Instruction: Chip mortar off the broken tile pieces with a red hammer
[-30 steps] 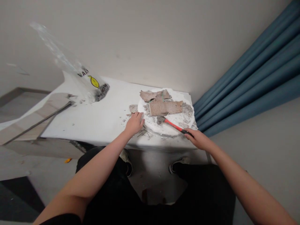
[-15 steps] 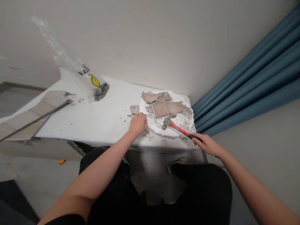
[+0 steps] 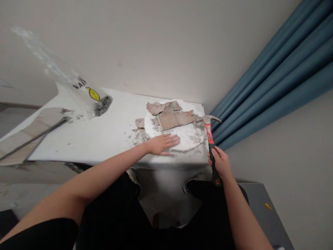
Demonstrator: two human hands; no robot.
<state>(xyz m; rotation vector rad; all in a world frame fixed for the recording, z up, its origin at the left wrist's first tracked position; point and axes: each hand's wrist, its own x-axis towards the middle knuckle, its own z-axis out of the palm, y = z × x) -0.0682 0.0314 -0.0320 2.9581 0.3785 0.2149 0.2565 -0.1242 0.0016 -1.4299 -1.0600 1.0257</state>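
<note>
Right hand (image 3: 220, 162) wraps the red-and-black claw hammer (image 3: 211, 146), upright at the right edge of the white tabletop (image 3: 104, 139) — left hand (image 3: 163, 144) lies flat, fingers spread, on the white round foam disc (image 3: 188, 138) near broken brown tile slabs (image 3: 174, 119). A stray blow could catch those fingers.

One hammer (image 3: 211, 146) is in view. One white round slab (image 3: 183, 139) lies at the right end of the table (image 3: 104, 135). Three larger brown pieces (image 3: 173, 119) lie on the slab towards the far edge, and a fourth piece (image 3: 139, 123), smaller, lies on the table just off the slab's left side. The grey crumbs (image 3: 135, 138) are too many and too small to count. One plastic bag (image 3: 85, 97) sits near the far left corner, and one metal bar (image 3: 33, 137) lies at the left edge. Two hands show, one left hand (image 3: 163, 144) and one right hand (image 3: 221, 163). Two shoes (image 3: 192, 180) show below the near edge.
</note>
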